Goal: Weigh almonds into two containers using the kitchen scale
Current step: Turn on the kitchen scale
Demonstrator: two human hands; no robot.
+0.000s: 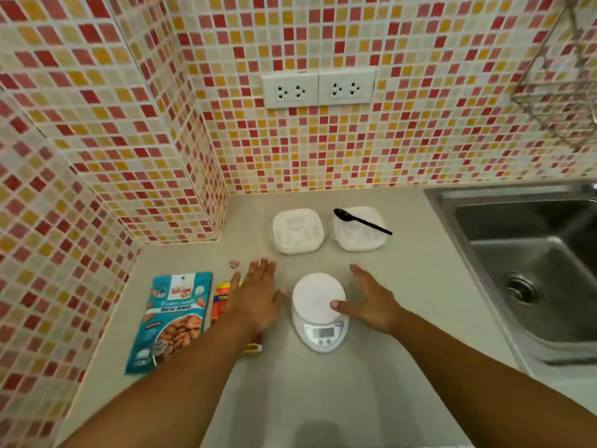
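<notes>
now both hands, left (258, 294) and right (368, 300), flank the scale (318, 313), each grip spread and empty.

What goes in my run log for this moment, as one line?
stage: setup | left hand: open | right hand: open beside scale | containers: empty | almond bag: untouched

Flat left hand (258, 295) and right hand (368, 302) flanking white scale (318, 313)
</notes>
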